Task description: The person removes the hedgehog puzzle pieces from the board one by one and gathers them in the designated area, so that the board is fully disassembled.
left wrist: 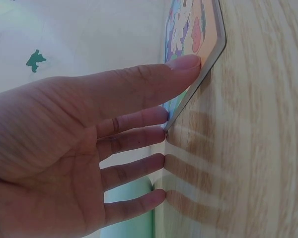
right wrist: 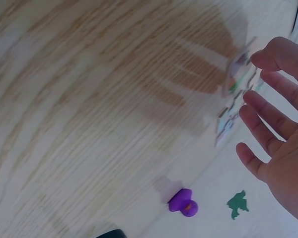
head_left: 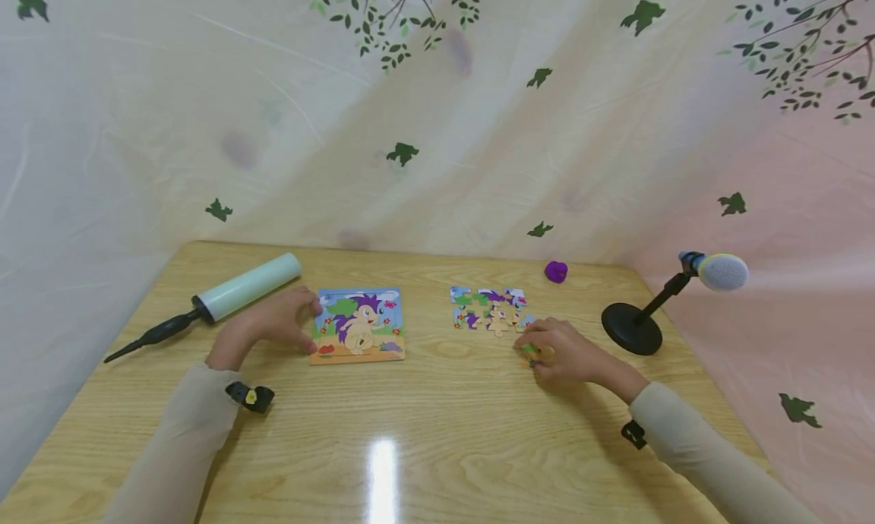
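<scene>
A framed puzzle board (head_left: 362, 323) with a purple-spined hedgehog picture lies on the table. My left hand (head_left: 283, 319) is at its left side, thumb on the front corner and fingertips along the edge. In the left wrist view the fingers (left wrist: 134, 163) are extended and spread beside the board (left wrist: 208, 39). To the right of the board lies a group of partly joined jigsaw pieces (head_left: 488, 309) with a similar picture. Just in front of that group, my right hand (head_left: 563, 351) pinches a small puzzle piece (right wrist: 233, 82) between thumb and index finger, the other fingers loosely spread.
A pale green cylinder with a black handle (head_left: 249, 286) lies left of my left hand. At the back right sits a small purple toy (head_left: 556, 271). A microphone on a round black stand (head_left: 632, 329) stands beyond my right hand. Behind hangs a leaf-patterned curtain (head_left: 307, 144).
</scene>
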Action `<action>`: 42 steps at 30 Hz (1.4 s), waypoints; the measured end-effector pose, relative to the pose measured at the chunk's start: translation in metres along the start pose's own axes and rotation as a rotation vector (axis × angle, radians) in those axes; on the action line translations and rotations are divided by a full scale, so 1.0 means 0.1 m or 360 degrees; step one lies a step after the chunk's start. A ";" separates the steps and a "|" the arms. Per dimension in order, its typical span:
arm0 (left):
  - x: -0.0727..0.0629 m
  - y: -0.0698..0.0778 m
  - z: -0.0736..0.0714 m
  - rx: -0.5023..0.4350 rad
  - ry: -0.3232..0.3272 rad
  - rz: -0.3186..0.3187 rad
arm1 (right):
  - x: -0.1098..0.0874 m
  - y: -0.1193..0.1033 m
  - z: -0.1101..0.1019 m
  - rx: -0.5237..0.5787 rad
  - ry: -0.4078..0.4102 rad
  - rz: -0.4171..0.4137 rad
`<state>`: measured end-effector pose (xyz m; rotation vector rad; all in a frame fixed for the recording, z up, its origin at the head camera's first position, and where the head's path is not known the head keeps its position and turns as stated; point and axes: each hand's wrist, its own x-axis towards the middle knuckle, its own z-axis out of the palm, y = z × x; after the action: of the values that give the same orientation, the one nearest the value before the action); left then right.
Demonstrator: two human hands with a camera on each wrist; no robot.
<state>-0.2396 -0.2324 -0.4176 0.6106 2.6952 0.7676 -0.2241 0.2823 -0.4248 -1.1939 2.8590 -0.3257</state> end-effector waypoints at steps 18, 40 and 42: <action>0.02 -0.03 0.02 -0.0016 -0.0010 -0.0029 | 0.65 -0.53 0.09 0.0213 0.0099 -0.0272; 0.01 -0.03 0.00 0.0008 -0.0019 -0.0040 | 1.80 -1.44 0.35 0.0217 -0.0134 -0.0479; 0.01 -0.03 -0.01 0.0006 -0.0023 -0.0040 | 1.86 -1.48 0.37 0.0205 -0.0156 -0.0489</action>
<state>-0.2417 -0.2342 -0.4187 0.5799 2.6867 0.7487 -0.2479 0.0426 -0.4209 -1.5738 2.5267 -0.4374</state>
